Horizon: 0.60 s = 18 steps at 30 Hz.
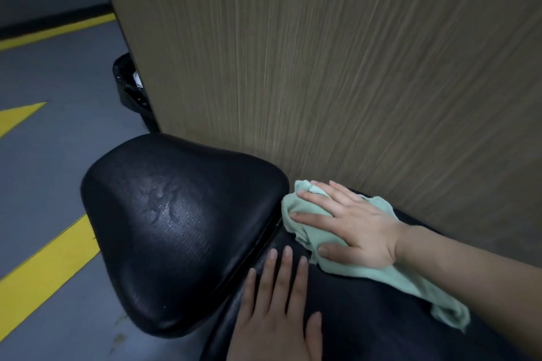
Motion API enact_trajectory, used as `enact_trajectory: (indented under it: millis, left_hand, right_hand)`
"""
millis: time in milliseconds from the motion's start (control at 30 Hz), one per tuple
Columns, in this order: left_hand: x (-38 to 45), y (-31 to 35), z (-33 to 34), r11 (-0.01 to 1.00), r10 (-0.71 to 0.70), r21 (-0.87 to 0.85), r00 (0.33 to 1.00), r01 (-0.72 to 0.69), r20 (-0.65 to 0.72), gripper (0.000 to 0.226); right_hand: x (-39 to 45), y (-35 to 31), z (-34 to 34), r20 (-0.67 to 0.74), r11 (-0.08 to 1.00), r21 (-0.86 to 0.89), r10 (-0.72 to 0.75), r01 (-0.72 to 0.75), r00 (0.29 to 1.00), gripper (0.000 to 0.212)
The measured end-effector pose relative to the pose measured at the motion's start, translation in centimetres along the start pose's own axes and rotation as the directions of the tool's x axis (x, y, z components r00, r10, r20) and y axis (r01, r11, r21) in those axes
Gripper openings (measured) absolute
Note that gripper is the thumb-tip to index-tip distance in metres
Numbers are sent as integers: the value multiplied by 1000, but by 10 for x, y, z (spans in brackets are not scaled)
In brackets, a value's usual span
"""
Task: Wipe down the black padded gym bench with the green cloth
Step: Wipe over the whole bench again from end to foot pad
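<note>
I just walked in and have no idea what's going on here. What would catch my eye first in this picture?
Probably the pale green cloth, pressed flat under the right hand on the long pad of the black bench, right beside the wood-grain wall. Next, the big rounded seat pad at the centre, its surface wrinkled and shiny, with the left hand resting flat beside it. To the left, bright yellow stripes cross the grey floor.

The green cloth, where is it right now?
In the head view, the green cloth lies right of centre on the black bench, under the flat right hand, beside the wooden wall.
</note>
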<state>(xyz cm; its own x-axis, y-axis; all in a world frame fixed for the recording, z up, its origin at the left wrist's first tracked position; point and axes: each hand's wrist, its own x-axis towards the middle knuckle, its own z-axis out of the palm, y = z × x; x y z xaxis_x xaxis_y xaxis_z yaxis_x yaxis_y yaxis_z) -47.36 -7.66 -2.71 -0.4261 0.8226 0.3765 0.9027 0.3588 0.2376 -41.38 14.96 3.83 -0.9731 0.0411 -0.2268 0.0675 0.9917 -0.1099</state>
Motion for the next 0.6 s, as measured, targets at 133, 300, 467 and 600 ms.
enact_trajectory:
  millis: [133, 300, 467, 600]
  left_hand:
    - [2, 1, -1, 1000, 6, -20, 1000, -6, -12, 70]
    - [2, 0, -2, 1000, 5, -21, 1000, -6, -23, 70]
    - [3, 0, -2, 1000, 8, -17, 1000, -8, -30, 71]
    - [2, 0, -2, 1000, 5, -30, 1000, -6, -21, 71]
  right_hand:
    - [9, 6, 0, -7, 1000, -13, -2, 2, 1000, 65]
    - [8, 9, 2, -19, 1000, -9, -15, 15, 1000, 64]
    - [8, 11, 2, -5, 1000, -12, -7, 7, 1000, 64]
    - [8, 20, 2, -2, 999, -6, 43, -43, 999, 64]
